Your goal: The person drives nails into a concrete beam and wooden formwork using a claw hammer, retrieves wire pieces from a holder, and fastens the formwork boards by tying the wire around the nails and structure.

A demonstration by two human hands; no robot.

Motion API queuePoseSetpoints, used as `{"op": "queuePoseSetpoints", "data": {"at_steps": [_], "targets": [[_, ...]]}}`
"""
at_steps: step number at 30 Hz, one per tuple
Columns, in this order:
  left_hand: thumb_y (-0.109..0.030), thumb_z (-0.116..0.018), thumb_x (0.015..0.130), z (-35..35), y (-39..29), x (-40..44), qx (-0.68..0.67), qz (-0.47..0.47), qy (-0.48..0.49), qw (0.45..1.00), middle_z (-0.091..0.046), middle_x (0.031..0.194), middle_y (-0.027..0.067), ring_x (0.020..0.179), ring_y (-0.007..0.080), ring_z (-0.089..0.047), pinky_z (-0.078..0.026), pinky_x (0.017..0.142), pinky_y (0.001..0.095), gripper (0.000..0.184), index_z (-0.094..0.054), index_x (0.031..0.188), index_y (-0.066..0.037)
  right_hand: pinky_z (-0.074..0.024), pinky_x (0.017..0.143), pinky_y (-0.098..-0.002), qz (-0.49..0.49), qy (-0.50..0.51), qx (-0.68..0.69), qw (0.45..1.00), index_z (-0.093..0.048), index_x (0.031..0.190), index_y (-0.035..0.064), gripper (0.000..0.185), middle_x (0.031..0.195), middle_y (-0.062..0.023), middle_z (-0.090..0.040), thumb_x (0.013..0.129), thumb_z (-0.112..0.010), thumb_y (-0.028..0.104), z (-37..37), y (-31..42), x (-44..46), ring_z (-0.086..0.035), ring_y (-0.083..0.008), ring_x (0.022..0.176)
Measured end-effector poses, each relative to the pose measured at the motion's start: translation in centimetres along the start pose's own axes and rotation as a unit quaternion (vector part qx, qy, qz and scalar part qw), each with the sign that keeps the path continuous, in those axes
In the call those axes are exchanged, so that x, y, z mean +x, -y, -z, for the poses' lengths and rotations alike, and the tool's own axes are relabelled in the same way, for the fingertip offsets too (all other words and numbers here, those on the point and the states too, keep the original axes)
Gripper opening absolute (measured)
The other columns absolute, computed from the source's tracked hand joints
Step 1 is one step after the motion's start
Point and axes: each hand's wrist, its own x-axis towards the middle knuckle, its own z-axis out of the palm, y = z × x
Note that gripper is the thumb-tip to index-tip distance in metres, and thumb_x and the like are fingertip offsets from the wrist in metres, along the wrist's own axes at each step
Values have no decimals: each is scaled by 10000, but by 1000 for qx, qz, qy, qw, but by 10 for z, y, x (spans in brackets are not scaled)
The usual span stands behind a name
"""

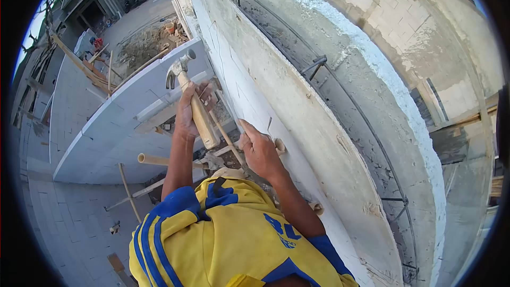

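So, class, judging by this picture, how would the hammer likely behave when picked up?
The hammer should feel stiff, as its straight handle looks wooden. It is probably top-heavy, since the head looks like solid metal. Laid down, it probably wouldn't roll far, given the curved claw.

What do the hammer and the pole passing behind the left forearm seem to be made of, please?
Hammer head: apparently metal, given its dull grey shine. Handle: probably wood, going by its tan colour and smooth-looking surface. Pole: perhaps bamboo, being round and pale yellowish, though plastic remains possible.
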Motion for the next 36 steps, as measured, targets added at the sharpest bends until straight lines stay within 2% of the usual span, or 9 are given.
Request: {"op": "queuePoseSetpoints", "data": {"at_steps": [6, 9, 12, 19, 25, 30, 32, 35, 36], "targets": [[-298, -523, 983, -59, -17, -52, -177, 122, 223, 951, -532, 1278, 159, 936, 150, -608, -521, 672, 263, 233, -552, 945, -70, -514, 803, -432, 31, 72, -86, 993, -474, 1343, -4, 430, 991, -223, -641, 948, -522, 159, 6, 38, -31, -629, -386, 900], [-291, -493, 1000, -72, -11, -44, -199, 140, 349, 905, -557, 1171, 120, 775, 105, -573, -477, 569, 213, 231, -516, 994, -62, -477, 885, -457, 148, -155, -95, 972, -460, 1367, 17, 460, 1170, -231, -568, 955, -533, 209, 15, 45, -44, -568, -397, 1059], [-336, -488, 1006, -103, 18, -60, -21, -55, 131, 990, -559, 1036, 71, 738, 115, -541, -489, 580, 240, 276, -484, 1059, -65, -444, 946, -471, 95, -159, -37, 982, -424, 1395, 18, 545, 1252, -239, -493, 962, -521, 334, 49, 88, -49, -502, -391, 1159], [-519, -345, 1011, -97, 41, -57, 178, -117, 187, 959, -545, 1008, 84, 894, 172, -554, -492, 793, 340, 517, -490, 1188, -55, -523, 683, -463, -40, -183, -186, 965, -507, 1318, -12, 620, 886, -194, -665, 865, -636, 391, 47, 70, -20, -663, -391, 748], [-872, -123, 786, -114, 26, -70, 244, -151, 128, 949, -504, 1340, 186, 1300, 321, -433, -349, 1108, 463, 1110, -408, 1389, 16, -500, 657, -371, 27, -210, 232, 949, -688, 1008, -31, 381, 773, -196, -685, 826, -711, 303, 50, 37, -72, -668, -252, 692], [-430, -256, 1003, -98, -35, -21, 445, -265, 280, 808, -339, 1494, 212, 1313, 352, -434, -377, 1096, 469, 650, -289, 1456, 34, -516, 718, -318, -30, -225, 295, 928, -690, 1056, -26, 474, 908, -164, -715, 736, -817, 300, 71, 23, -180, -680, -216, 775], [-230, -307, 963, -112, -77, 10, 149, 31, 650, 744, -312, 1514, 223, 1289, 338, -475, -466, 1005, 430, 559, -302, 1453, 39, -520, 751, -306, -97, -250, 283, 921, -688, 1065, -26, 507, 965, -168, -713, 692, -855, 274, 74, 22, -246, -693, -221, 836], [-219, -319, 979, -145, -103, 12, 232, -50, 565, 790, -355, 1502, 202, 1271, 317, -499, -509, 904, 380, 538, -304, 1468, 5, -512, 764, -282, -153, -296, 230, 914, -693, 1047, -28, 483, 980, -151, -718, 687, -850, 254, 69, 38, -351, -687, -200, 864], [-225, -338, 983, -162, -101, 5, 425, -198, 485, 738, -406, 1476, 176, 1255, 312, -518, -512, 881, 377, 513, -362, 1445, -5, -515, 752, -280, -177, -350, 165, 905, -694, 1045, -40, 484, 968, -166, -718, 673, -860, 222, 57, 48, -384, -694, -207, 843]]}}
